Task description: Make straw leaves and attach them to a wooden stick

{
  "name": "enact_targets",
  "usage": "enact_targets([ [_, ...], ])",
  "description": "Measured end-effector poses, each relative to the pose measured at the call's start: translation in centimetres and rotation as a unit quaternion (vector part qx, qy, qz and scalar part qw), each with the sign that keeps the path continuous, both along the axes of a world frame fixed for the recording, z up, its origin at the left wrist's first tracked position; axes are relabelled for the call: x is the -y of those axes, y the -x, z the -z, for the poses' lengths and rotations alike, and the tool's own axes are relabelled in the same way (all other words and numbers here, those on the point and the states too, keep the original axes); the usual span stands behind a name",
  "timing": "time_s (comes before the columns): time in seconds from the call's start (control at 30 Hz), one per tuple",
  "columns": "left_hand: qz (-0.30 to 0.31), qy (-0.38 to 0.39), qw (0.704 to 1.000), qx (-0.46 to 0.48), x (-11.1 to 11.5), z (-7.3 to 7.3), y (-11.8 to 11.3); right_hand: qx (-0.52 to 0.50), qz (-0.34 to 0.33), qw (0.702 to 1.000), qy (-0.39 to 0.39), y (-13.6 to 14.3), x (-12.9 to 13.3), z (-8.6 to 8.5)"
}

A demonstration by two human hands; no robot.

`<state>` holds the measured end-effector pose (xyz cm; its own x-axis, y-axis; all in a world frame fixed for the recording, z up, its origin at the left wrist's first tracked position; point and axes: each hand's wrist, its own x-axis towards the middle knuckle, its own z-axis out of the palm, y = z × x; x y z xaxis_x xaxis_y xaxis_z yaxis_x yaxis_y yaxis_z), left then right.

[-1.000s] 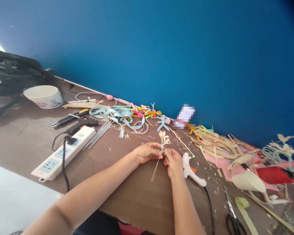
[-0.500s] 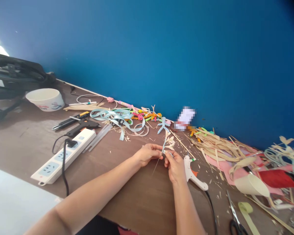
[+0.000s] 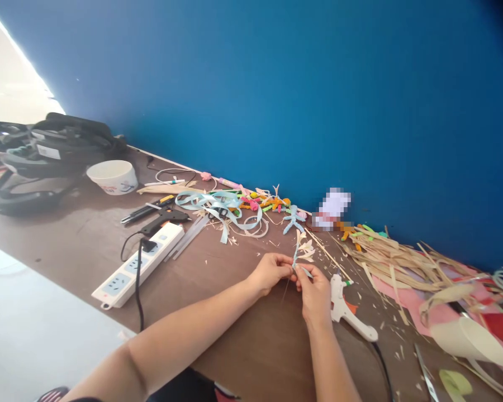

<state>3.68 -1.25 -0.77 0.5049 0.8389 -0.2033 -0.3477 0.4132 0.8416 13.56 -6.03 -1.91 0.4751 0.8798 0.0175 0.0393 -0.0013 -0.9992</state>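
Observation:
My left hand (image 3: 272, 273) pinches the thin stem of a handmade flower (image 3: 305, 247) with pale cream petals. Light blue ribbon is wrapped around the upper stem, and bare wire pokes out below my fingers. Close against it, my right hand (image 3: 316, 290) pinches the light blue ribbon (image 3: 305, 272) where it leaves the stem. The fingertips of both hands nearly meet, so the exact grip is partly hidden. A white glue gun (image 3: 347, 310) lies just right of my right hand.
A white power strip (image 3: 140, 265), a dark glue gun (image 3: 161, 220) and a white tub (image 3: 113, 177) are on the left. Coiled blue ribbon (image 3: 193, 201) lies by the blue wall. Dried strips (image 3: 402, 262), a pale cup (image 3: 469, 340) and scissors (image 3: 425, 371) are on the right.
The view has swung left, so everything sits farther right in the picture. Both hands keep their hold at the flower stem, with the ribbon tail now angled a little downward.

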Motion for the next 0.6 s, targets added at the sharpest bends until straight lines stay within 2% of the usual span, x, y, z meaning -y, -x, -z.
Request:
enact_targets([
  [0.27, -0.025, 0.003, 1.0, -0.009, 0.1, 0.38, -0.34, 0.096, 0.028, 0.995, -0.017, -0.02, 0.18, -0.08],
  [0.43, -0.031, -0.005, 0.999, -0.013, -0.04, 0.81, -0.46, 0.096, 0.033, 0.995, -0.012, 0.07, 0.13, -0.12],
  [0.6, -0.037, 0.002, 0.999, -0.019, 0.05, 0.36, -0.51, 0.099, 0.029, 0.995, -0.011, 0.03, 0.15, -0.14],
])
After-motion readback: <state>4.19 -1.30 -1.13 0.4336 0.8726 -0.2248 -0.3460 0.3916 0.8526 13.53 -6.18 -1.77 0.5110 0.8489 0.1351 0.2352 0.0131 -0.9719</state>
